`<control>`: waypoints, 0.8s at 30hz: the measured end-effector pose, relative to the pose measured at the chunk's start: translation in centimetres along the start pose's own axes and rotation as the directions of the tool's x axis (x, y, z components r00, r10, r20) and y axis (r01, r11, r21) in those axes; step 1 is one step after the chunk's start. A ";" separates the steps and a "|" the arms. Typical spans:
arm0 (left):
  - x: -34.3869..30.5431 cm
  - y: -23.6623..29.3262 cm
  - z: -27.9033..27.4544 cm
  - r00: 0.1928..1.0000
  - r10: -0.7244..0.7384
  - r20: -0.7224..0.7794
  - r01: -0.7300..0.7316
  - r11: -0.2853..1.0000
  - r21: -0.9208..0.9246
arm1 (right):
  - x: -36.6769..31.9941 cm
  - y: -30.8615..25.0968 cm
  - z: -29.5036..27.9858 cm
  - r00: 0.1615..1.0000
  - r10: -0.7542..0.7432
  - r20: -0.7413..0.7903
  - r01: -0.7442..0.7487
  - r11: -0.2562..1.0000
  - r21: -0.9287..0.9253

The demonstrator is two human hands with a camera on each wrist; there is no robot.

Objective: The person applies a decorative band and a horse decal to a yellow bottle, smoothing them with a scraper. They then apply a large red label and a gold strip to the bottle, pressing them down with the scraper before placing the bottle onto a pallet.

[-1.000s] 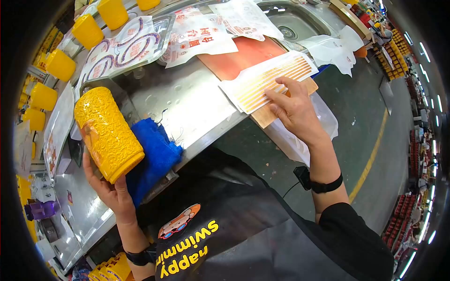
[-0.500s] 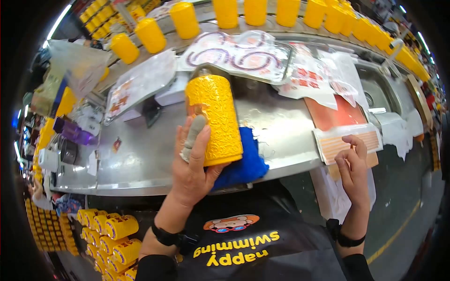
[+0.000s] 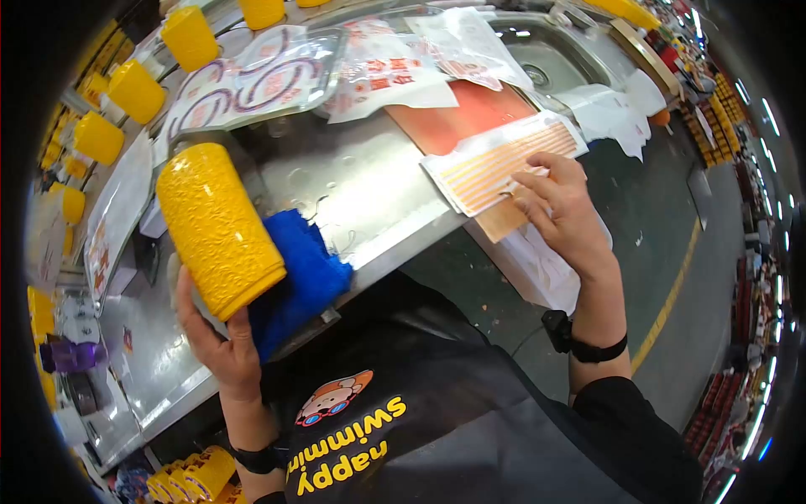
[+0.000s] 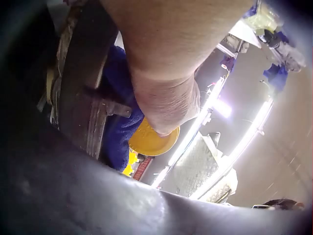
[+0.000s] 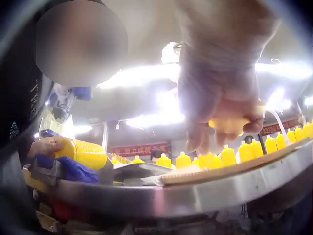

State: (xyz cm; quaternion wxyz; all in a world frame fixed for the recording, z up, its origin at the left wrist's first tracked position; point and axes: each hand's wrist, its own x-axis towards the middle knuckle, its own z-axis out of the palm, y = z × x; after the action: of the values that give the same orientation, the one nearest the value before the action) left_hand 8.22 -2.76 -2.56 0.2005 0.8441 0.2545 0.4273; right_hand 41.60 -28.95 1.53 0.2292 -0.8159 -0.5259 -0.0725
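My left hand (image 3: 220, 349) grips a glossy yellow bottle (image 3: 217, 227) with raised scrollwork, near its base. The bottle lies tilted, base toward me, beside a blue cloth (image 3: 306, 273) at the bench edge. A grey finger cover (image 3: 175, 281) shows behind it. In the left wrist view, the bottle's round base (image 4: 154, 142) shows past the hand. My right hand (image 3: 564, 214) has bent fingers over the near edge of a white sheet with orange-gold stripes (image 3: 495, 160). Its fingertips touch the stripes; I cannot tell whether they pinch one.
The striped sheet overlaps a red board (image 3: 462, 113) on the metal bench (image 3: 369, 181). Printed sheets (image 3: 277, 71) lie behind, with a sink (image 3: 554, 63) at the back right. Several yellow bottles (image 3: 189, 38) line the back. A purple object (image 3: 74, 355) stands at far left.
The head view swung left, then back right. The bottle has turned, so the orange picture seen on its side earlier is out of sight. The right hand's fingertips are more bent at the striped sheet.
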 end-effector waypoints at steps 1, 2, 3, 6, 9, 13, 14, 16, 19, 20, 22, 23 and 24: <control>-0.2 0.1 0.0 1.000 -0.016 -0.001 0.016 1.000 -0.013 | -0.7 0.4 0.5 1.000 0.027 -0.015 -0.026 1.000 0.010; -0.2 0.1 0.0 0.999 -0.033 -0.003 0.033 0.999 -0.023 | -1.1 0.6 1.3 0.998 0.050 -0.029 -0.050 0.999 0.023; -0.3 0.0 0.0 0.999 -0.034 0.016 0.034 0.999 -0.021 | -1.2 0.6 1.9 0.997 0.070 -0.043 -0.068 0.997 0.039; -0.4 0.0 -0.4 0.998 -0.037 0.049 0.037 0.999 0.002 | -0.7 0.4 3.0 0.995 0.069 -0.069 -0.066 0.997 0.041; -0.3 0.0 -0.5 0.999 -0.031 0.036 0.031 1.000 0.007 | -0.1 0.8 3.4 0.995 0.014 -0.102 -0.014 1.000 0.000; 0.2 1.1 -0.2 1.000 -0.009 0.026 0.008 0.999 0.035 | 0.0 0.6 2.9 0.993 0.028 -0.116 -0.015 0.994 0.112; 0.5 1.3 -0.4 0.999 -0.004 0.034 0.001 0.997 0.076 | 0.3 0.1 2.5 0.994 0.045 -0.103 -0.028 0.987 0.158; 1.2 1.5 -0.7 0.993 0.057 0.101 -0.079 0.971 0.226 | 1.5 -1.4 1.7 0.997 0.001 -0.083 0.016 0.980 0.200; 1.0 1.3 -0.7 0.994 0.011 0.105 -0.030 0.982 0.184 | 3.4 -5.4 1.4 0.999 -0.044 0.028 0.031 0.929 0.369; 1.2 1.7 -0.5 0.997 -0.010 0.072 0.003 0.996 0.090 | 4.2 -6.7 1.4 0.995 -0.089 0.034 0.066 0.901 0.428; 0.4 1.1 -0.4 0.992 -0.101 0.069 0.103 0.994 -0.021 | 5.5 -9.4 1.7 0.985 -0.168 0.043 0.121 0.843 0.524; 0.2 1.0 -0.7 0.984 -0.150 0.091 0.157 0.985 -0.076 | 6.2 -10.7 2.0 0.975 -0.220 0.033 0.164 0.811 0.562; 0.3 1.0 -1.2 0.987 -0.120 0.103 0.126 0.990 -0.056 | 6.9 -12.0 2.1 0.964 -0.266 0.023 0.201 0.778 0.595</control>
State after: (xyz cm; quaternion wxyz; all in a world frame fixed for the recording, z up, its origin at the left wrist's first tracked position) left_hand 7.65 -3.24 -1.20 0.2653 0.8402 0.2823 0.3794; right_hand 33.61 -18.22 5.71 0.4310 -0.6359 -0.6308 0.1090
